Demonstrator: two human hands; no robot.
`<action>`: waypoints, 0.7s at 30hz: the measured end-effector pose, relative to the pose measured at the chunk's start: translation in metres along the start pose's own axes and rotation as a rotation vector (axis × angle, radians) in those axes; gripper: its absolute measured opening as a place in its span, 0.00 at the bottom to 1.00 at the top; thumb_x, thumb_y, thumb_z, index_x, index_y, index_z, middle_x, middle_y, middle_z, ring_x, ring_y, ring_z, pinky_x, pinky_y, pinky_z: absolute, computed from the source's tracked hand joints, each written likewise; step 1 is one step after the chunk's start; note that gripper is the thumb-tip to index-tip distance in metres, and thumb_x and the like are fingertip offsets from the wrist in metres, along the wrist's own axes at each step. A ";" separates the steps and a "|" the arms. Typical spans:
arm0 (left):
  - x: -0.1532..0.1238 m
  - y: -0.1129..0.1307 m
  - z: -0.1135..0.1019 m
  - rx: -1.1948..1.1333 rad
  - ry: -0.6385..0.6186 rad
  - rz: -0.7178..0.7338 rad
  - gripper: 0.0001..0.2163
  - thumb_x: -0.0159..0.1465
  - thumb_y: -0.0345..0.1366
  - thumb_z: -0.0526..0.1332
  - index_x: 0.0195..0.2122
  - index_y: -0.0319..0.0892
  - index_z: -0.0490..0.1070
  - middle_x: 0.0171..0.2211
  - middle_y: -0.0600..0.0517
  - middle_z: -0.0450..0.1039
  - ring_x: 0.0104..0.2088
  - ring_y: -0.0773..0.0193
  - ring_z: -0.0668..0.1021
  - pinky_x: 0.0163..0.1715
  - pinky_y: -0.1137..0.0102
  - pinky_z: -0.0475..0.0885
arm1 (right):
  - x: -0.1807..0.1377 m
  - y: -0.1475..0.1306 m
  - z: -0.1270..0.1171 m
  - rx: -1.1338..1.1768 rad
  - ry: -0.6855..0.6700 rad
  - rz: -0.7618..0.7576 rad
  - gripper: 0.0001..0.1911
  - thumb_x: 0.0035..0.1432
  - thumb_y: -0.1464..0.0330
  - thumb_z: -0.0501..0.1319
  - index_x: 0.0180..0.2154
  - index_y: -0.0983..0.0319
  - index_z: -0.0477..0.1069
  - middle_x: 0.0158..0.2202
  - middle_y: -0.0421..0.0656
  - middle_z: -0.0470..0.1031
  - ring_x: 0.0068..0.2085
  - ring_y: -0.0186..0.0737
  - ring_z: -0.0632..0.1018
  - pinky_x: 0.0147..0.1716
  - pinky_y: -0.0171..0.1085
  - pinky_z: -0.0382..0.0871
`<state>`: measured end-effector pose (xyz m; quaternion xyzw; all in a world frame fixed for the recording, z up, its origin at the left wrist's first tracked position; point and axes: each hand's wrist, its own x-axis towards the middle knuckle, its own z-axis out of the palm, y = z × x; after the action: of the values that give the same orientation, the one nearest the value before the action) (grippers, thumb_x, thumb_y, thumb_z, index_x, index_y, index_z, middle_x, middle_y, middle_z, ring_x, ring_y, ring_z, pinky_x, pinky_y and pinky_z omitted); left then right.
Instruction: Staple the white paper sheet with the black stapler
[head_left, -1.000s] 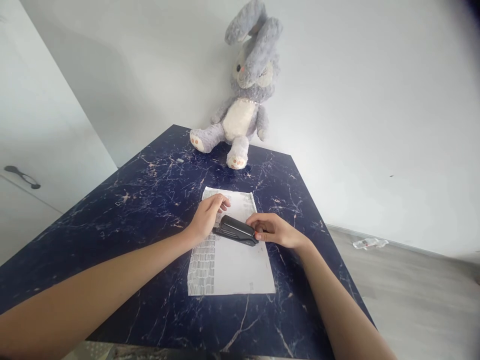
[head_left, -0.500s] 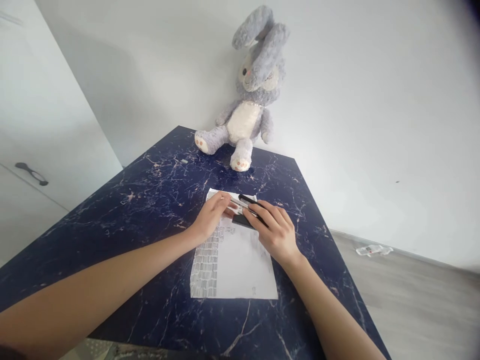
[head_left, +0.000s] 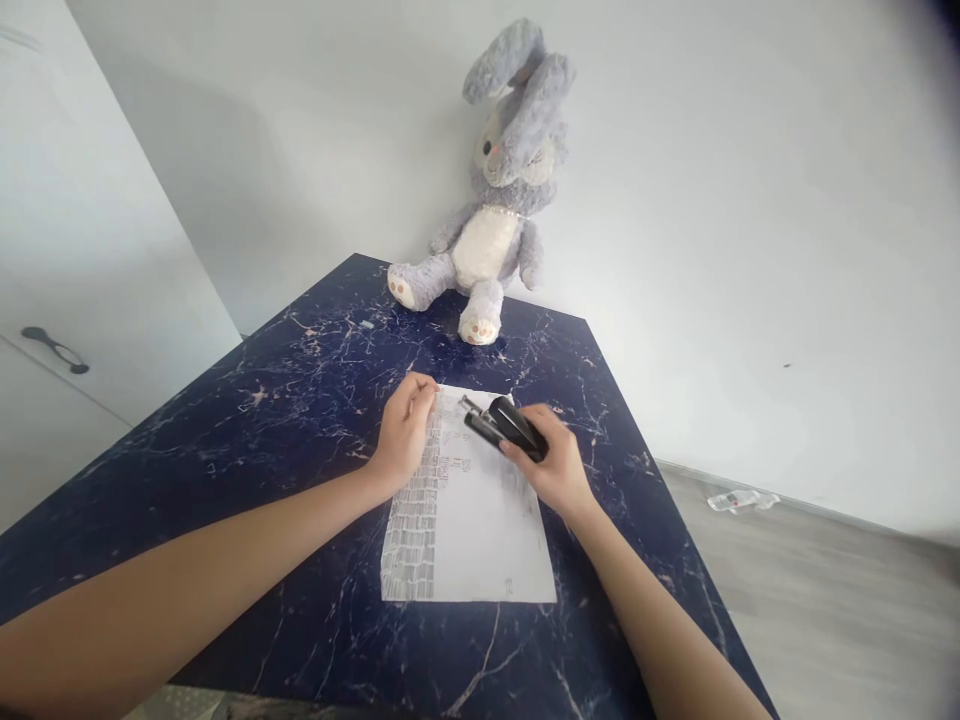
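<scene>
A black stapler (head_left: 519, 428) is held by my right hand (head_left: 561, 460) above the upper right part of a paper sheet (head_left: 491, 540). The stapler's top cover stands apart from its lower part, and a metal piece sticks out of its left end. My left hand (head_left: 405, 430) is closed at the sheet's upper left corner, thumb along the edge and fingers curled. The sheet lies flat on the dark blue table, with a column of dense print down its left side and small text near the top.
A grey and white plush rabbit (head_left: 487, 245) sits at the far end of the blue marbled table (head_left: 300, 400), against the wall. A white cabinet with a dark handle (head_left: 56, 350) stands left. Clear plastic packaging (head_left: 742, 500) lies on the floor at right.
My left hand has come away from the stapler, moving left to the paper's corner. My right hand has tilted the stapler, and its parts sit closer together than before.
</scene>
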<state>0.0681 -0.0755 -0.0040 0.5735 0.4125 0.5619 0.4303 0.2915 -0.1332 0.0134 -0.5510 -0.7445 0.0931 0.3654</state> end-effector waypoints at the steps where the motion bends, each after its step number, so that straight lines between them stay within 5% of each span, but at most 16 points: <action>1: -0.002 0.003 -0.001 0.029 0.029 0.061 0.08 0.71 0.38 0.52 0.36 0.44 0.66 0.28 0.54 0.64 0.28 0.65 0.69 0.31 0.69 0.68 | 0.000 0.001 0.001 0.039 -0.094 0.051 0.08 0.61 0.64 0.64 0.41 0.60 0.73 0.37 0.44 0.76 0.34 0.43 0.76 0.31 0.40 0.68; 5: -0.015 0.013 0.001 0.106 -0.040 0.272 0.08 0.73 0.36 0.48 0.44 0.45 0.65 0.38 0.49 0.68 0.38 0.62 0.73 0.44 0.63 0.71 | 0.000 0.000 0.004 0.093 -0.310 0.009 0.11 0.61 0.61 0.66 0.41 0.60 0.73 0.35 0.43 0.75 0.34 0.42 0.75 0.34 0.39 0.69; 9: -0.029 0.013 0.007 0.055 -0.338 0.403 0.10 0.75 0.39 0.48 0.53 0.45 0.62 0.47 0.44 0.73 0.43 0.59 0.79 0.47 0.60 0.74 | -0.003 -0.007 0.002 0.087 -0.094 -0.197 0.25 0.60 0.58 0.68 0.57 0.57 0.69 0.50 0.50 0.73 0.50 0.52 0.75 0.49 0.50 0.72; 12: -0.034 0.008 0.006 0.042 -0.513 0.429 0.10 0.74 0.37 0.51 0.55 0.46 0.60 0.47 0.44 0.77 0.45 0.58 0.81 0.48 0.59 0.76 | -0.009 -0.011 0.001 0.029 0.017 -0.383 0.26 0.62 0.62 0.67 0.60 0.54 0.67 0.50 0.50 0.72 0.50 0.51 0.75 0.48 0.50 0.74; 21: -0.033 0.007 -0.001 0.108 -0.654 0.399 0.13 0.70 0.40 0.60 0.54 0.45 0.64 0.45 0.45 0.79 0.41 0.58 0.84 0.42 0.63 0.79 | -0.021 -0.005 0.003 -0.165 0.109 -0.626 0.29 0.64 0.71 0.65 0.63 0.46 0.67 0.45 0.45 0.76 0.41 0.43 0.77 0.40 0.44 0.74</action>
<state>0.0663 -0.1090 -0.0072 0.8133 0.1625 0.3995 0.3906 0.2882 -0.1531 0.0049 -0.3273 -0.8621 -0.1142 0.3697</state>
